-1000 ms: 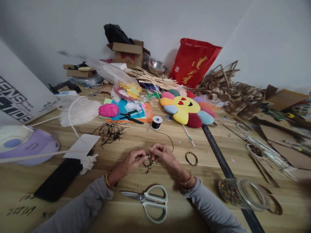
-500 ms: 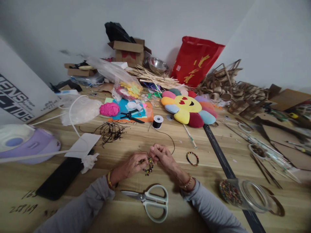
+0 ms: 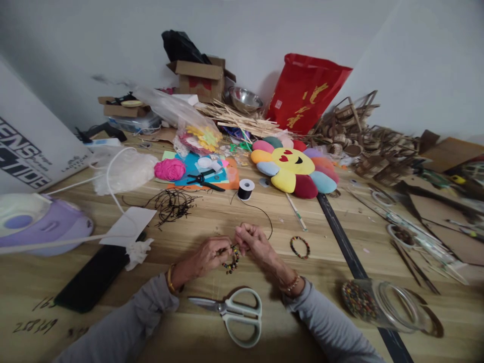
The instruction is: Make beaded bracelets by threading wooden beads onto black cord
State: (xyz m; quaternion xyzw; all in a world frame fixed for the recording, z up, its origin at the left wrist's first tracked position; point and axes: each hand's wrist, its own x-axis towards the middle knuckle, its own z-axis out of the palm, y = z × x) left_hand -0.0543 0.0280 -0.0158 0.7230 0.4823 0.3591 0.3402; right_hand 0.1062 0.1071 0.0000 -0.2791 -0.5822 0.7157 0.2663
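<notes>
Between my two hands hangs a string of small multicoloured beads [image 3: 231,263], bent into a loop. My left hand [image 3: 215,252] is closed in a pinch on the dark cord at the top of these beads. My right hand [image 3: 252,239] is pinched close beside it, also on the cord. The exact grip and the cord's ends are hidden by the fingers. A black cord [image 3: 270,222] curves from the spool [image 3: 245,189] towards my right hand. Below my hands lie scissors [image 3: 242,315] with pale green handles. To the right rests a finished-looking bead bracelet [image 3: 300,247].
A tangle of black cord [image 3: 174,204] and black-handled pliers [image 3: 206,182] lie beyond my left hand. A flower cushion [image 3: 295,164] sits at the back. On the right is a lidded container of beads [image 3: 359,300]. A black phone [image 3: 94,277] lies on the left.
My right hand has shifted very slightly to the right. The beads still hang between my hands, and the other things lie as before.
</notes>
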